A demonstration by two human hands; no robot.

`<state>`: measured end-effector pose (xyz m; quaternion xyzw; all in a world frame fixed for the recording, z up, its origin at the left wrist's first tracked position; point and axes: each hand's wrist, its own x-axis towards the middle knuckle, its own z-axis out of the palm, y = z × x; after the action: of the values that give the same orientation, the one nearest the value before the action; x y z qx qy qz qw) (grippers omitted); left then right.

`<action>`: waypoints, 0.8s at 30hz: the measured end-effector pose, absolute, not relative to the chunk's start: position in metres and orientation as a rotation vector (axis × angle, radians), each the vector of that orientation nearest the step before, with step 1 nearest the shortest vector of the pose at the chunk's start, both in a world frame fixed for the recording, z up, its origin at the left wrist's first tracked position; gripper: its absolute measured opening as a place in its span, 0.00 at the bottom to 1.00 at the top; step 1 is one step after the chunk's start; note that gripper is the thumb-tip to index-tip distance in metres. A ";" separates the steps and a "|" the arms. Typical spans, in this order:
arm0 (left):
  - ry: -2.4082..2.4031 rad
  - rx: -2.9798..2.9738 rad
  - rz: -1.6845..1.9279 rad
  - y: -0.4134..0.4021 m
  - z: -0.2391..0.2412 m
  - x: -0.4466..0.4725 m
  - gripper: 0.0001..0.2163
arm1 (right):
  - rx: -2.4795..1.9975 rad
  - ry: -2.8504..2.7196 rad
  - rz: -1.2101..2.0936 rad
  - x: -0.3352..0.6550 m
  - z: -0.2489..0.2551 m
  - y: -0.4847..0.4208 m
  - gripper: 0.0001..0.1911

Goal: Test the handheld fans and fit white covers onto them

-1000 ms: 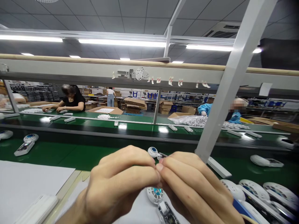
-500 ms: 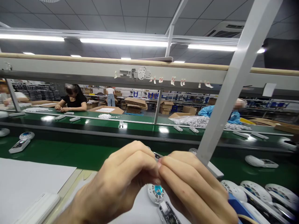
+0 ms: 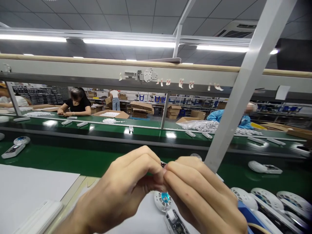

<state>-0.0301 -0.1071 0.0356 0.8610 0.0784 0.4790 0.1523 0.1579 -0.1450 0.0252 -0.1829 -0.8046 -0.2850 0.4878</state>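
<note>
My left hand (image 3: pixel 124 190) and my right hand (image 3: pixel 202 195) are raised together in front of me, fingertips pinched against each other. Between them shows a tiny dark part (image 3: pixel 162 164); what it is I cannot make out. Just below the hands lies a small white hand-held fan (image 3: pixel 162 201) with a blue centre, its open handle (image 3: pixel 174 222) showing a circuit board. It rests on a white sheet (image 3: pixel 143 221) at the near edge.
A green conveyor belt (image 3: pixel 73 159) runs across, carrying white fan units (image 3: pixel 14 146) at the left and another (image 3: pixel 264 167) at the right. Several round white fan heads (image 3: pixel 265 197) are stacked at the lower right. A slanted grey frame post (image 3: pixel 234 107) stands close. Other people work beyond the belt.
The fan units on the belt have drifted left. My hands stay pinched together, shifted slightly upward; the white fan behind my fingertips has moved out of sight.
</note>
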 end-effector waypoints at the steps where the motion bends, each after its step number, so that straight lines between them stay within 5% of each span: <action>1: 0.210 2.449 1.397 -0.107 0.036 -0.029 0.09 | -0.457 -1.938 -0.684 0.158 0.025 -0.146 0.07; 24: 0.103 2.471 1.559 -0.106 0.030 -0.030 0.10 | -0.461 -1.880 -0.731 0.160 0.024 -0.142 0.09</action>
<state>-0.0303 -0.1061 0.0303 0.8402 0.0349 0.5301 0.1086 0.1604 -0.1415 0.0242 -0.1915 -0.7810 -0.3037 0.5110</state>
